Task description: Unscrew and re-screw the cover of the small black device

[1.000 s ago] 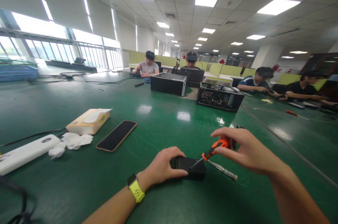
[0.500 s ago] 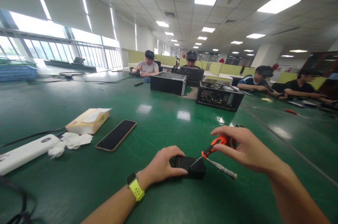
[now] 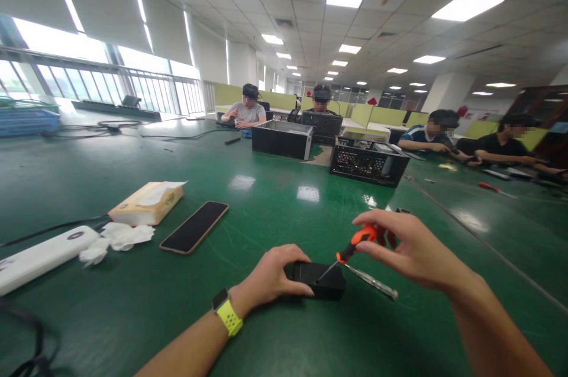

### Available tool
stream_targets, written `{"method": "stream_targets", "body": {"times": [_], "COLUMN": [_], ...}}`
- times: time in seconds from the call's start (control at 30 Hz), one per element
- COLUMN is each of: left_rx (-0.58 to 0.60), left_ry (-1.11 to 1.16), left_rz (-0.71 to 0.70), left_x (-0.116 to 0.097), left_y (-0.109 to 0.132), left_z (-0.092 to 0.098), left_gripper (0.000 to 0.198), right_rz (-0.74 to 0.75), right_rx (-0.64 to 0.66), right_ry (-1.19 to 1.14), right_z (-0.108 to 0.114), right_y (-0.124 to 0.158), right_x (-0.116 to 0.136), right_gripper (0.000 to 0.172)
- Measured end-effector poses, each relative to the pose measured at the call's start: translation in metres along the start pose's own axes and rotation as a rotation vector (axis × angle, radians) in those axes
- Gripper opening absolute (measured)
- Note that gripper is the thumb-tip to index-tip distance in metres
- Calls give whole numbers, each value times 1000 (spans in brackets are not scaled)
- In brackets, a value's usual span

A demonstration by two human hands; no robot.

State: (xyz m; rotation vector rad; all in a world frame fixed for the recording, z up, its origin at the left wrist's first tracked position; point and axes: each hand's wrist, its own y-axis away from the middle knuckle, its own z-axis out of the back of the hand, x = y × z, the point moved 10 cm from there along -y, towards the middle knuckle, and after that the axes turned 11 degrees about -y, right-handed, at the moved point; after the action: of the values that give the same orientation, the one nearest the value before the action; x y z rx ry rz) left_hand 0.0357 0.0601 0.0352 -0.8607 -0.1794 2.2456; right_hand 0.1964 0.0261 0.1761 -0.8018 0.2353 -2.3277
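A small black box-shaped device (image 3: 331, 289) lies on the green tabletop, its exact kind not clear. My left hand (image 3: 277, 273) grips its left end, thumb along the near side and fingers behind it. An orange and black screwdriver (image 3: 355, 244) slants down to the left, its tip on the top face of the black device. Around the orange handle close the thumb and fingers of my right hand (image 3: 408, 247). A slim clear-handled screwdriver (image 3: 373, 282) lies on the table just right of the device, below my right hand.
A phone (image 3: 195, 228), a tissue pack (image 3: 148, 202), crumpled tissues (image 3: 118, 238) and a white power strip (image 3: 48, 258) lie to the left. Two black computer cases (image 3: 281, 140) (image 3: 368, 164) stand farther back. Another orange screwdriver (image 3: 490, 187) lies right. Several people sit around the table.
My right hand and the screwdriver have shifted very slightly left and up, the tip still on the black device. My left hand keeps its hold.
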Motion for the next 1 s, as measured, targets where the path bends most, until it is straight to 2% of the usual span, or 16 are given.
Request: {"method": "stream_targets", "body": {"times": [0.27, 0.47, 0.8, 1.0], "left_rx": [-13, -19, -19, -13], "left_ry": [13, 11, 10, 11], "left_rz": [-13, -20, -17, -18], "left_x": [1, 2, 1, 1], "left_y": [0, 0, 0, 1], "left_z": [-1, -1, -1, -1], "left_gripper": [51, 52, 50, 49], "right_rz": [-40, 4, 43, 92], "right_rx": [22, -4, 106, 43], "right_ry": [19, 41, -94, -156], "right_z": [-5, -2, -7, -5], "right_y": [-3, -4, 2, 0], "right_x": [-5, -1, 5, 10], "right_gripper": [26, 24, 19, 21]}}
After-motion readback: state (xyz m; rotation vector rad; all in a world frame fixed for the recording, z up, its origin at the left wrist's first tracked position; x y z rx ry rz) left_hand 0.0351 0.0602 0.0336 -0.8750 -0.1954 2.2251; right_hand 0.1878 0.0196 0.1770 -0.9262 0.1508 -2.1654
